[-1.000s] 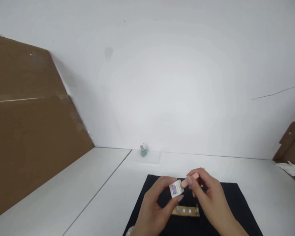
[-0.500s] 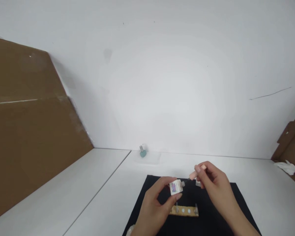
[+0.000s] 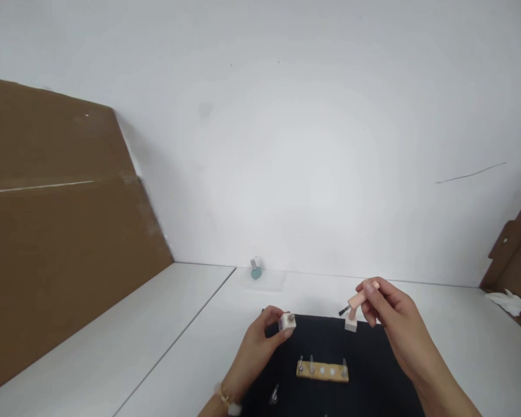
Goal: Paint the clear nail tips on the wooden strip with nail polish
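Note:
Between its thumb and fingers, my left hand (image 3: 260, 341) pinches a white nail polish bottle (image 3: 286, 322), its neck uncapped and tilted to the right. My right hand (image 3: 388, 307) grips a peach nail polish cap (image 3: 358, 299), whose dark brush (image 3: 344, 311) points down and left, apart from the bottle. A second white bottle with a pinkish cap (image 3: 351, 323) stands on the black mat just behind the brush. Below and between my hands lies a tan strip (image 3: 322, 371) with white dots and several clear nail tips standing on it.
The black mat (image 3: 364, 370) covers the near part of the white table (image 3: 191, 341). A teal nail polish bottle (image 3: 255, 271) stands by the wall on a clear sheet. A small clear piece (image 3: 274, 395) lies on the mat. Cardboard (image 3: 69, 243) borders the left; a white tissue (image 3: 506, 302) lies right.
The hands have drawn apart: my left hand carried the bottle left, and my right hand moved the cap right, its brush now fully clear of the neck. The view has shifted slightly.

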`<state>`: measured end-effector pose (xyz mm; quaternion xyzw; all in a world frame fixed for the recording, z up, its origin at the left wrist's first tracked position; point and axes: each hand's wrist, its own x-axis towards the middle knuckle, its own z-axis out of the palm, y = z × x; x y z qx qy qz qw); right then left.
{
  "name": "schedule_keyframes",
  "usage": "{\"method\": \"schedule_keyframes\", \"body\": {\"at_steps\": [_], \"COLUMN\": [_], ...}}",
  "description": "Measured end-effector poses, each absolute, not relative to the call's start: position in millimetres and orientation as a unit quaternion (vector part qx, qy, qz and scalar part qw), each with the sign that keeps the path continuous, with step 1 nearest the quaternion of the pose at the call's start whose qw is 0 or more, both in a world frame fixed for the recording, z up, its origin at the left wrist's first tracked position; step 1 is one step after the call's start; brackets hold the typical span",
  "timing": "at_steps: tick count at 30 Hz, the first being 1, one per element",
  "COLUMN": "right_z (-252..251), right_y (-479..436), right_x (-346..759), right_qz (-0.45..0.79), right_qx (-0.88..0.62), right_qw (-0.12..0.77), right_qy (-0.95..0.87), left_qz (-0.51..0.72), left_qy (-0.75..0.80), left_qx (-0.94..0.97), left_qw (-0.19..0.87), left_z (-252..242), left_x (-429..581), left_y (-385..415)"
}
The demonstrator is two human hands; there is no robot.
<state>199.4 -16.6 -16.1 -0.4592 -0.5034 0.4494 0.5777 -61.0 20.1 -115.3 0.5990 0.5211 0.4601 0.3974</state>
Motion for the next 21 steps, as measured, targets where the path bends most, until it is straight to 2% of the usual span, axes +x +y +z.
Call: {"method": "schedule_keyframes", "body": {"at_steps": [11, 18, 21], "right_z": [-9, -2, 0], "right_y": [-23, -29, -28], "right_x": [206, 209, 211], "right_qz": [0.435, 0.44, 0.429], "right_qx": [-0.448, -0.444, -0.442], "right_qw": [0.586, 0.582, 0.592], "right_qy": [-0.517, -0.521, -0.52], "left_qz": [0.409, 0.397, 0.325], "left_qy": [0.611, 0.666, 0.643], "left_qx": [0.608, 0.582, 0.625], "left_qw": [0.3, 0.246, 0.3], "left_z": [-167, -139, -136], "left_x": [-66, -91, -91], "left_y": [23, -18, -61]}}
